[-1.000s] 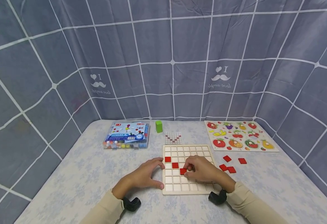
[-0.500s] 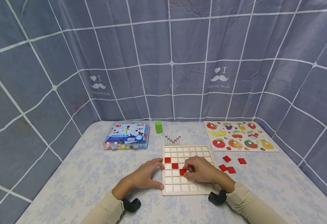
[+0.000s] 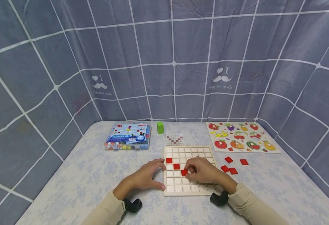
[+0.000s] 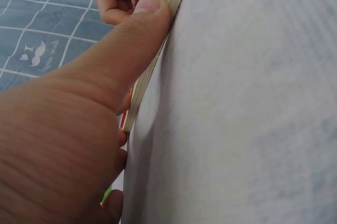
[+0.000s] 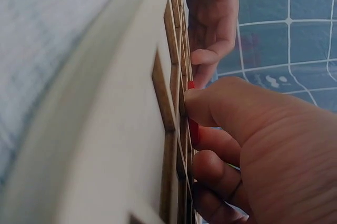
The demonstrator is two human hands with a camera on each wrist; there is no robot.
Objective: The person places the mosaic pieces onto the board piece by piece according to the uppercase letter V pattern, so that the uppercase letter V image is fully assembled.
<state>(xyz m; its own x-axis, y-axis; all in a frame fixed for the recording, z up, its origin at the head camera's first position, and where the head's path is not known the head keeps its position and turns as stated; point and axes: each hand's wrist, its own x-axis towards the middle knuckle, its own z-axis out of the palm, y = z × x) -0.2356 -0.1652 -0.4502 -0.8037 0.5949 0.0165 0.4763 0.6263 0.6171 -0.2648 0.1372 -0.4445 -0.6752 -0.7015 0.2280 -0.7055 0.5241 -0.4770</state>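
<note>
In the head view a wooden grid board (image 3: 191, 193) lies flat on the table, with two red square tiles (image 3: 176, 166) set in its cells on a diagonal. My right hand (image 3: 201, 169) pinches a third red tile (image 3: 184, 172) at a cell further down that diagonal. The right wrist view shows this tile (image 5: 194, 132) between thumb and fingers, tilted against the grid; whether it is fully seated I cannot tell. Along the board's left edge, my left hand (image 3: 147, 175) rests its thumb and spread fingertips. Its thumb (image 4: 142, 29) touches the board's side in the left wrist view.
Several loose red tiles (image 3: 228, 159) lie right of the board. Behind it is a small pattern card (image 3: 175, 138) with a red V. A green block (image 3: 160, 127) and a clear plastic box (image 3: 128, 136) stand back left; a fruit puzzle (image 3: 240, 137) lies back right.
</note>
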